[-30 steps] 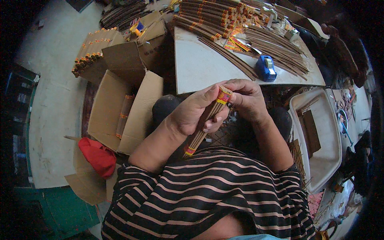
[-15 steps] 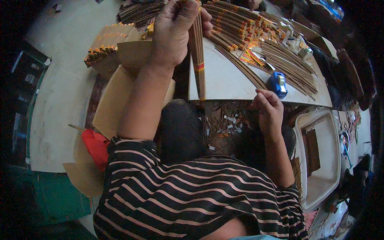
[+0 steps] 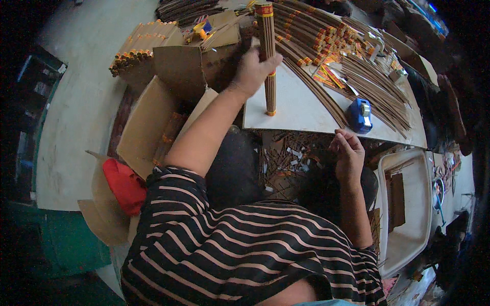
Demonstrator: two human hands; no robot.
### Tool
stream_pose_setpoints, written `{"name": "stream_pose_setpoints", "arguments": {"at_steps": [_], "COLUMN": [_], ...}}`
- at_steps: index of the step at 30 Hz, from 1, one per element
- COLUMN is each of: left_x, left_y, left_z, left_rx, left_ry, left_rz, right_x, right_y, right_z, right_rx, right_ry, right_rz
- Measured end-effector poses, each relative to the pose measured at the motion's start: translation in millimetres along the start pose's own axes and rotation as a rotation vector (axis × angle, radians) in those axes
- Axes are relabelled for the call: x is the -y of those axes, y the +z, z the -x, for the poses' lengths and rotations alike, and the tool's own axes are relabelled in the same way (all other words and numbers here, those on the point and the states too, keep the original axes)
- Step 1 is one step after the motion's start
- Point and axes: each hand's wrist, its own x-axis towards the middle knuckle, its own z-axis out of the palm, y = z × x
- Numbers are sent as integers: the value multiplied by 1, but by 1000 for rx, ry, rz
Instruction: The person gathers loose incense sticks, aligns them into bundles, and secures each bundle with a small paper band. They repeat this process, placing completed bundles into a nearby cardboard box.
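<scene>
My left hand is closed round a bundle of brown incense sticks with red and yellow bands. The bundle stands upright, its lower end at the white tabletop. In front of the table edge, my right hand has thumb and fingers pinched together. Whatever they may hold is too small to make out. Just beyond it sits a blue tape dispenser. Loose sticks lie behind the dispenser, with red and yellow paper labels beside them.
Many banded bundles are stacked at the table's back. An opened cardboard box stands left, with more bundles behind it and a red cloth nearby. A white plastic tub is at right. Scraps litter the floor.
My left hand has slid down the bundle and now grips it lower. The bundle's banded top shows, and it stands more upright. My right hand stays pinched in nearly the same place.
</scene>
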Motion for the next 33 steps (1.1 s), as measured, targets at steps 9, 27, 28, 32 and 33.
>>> {"name": "stream_pose_setpoints", "arguments": {"at_steps": [9, 27, 28, 32, 33], "left_x": [-24, 229, 250, 280, 297], "left_y": [-126, -319, -323, -337, -347], "left_z": [24, 213, 222, 219, 223], "left_rx": [-325, 71, 80, 15, -23], "left_ry": [29, -1110, -1034, -1094, -1074], "left_rz": [-62, -754, -815, -910, -945], "right_x": [-6, -35, -37, -40, -41], "right_y": [-13, 33, 40, 72, 79], "right_z": [-8, -29, -29, -27, -28], "right_rx": [-21, 63, 63, 63, 60], "right_ry": [-5, 131, 132, 201, 214], "right_rz": [181, 661, 703, 791, 800]}}
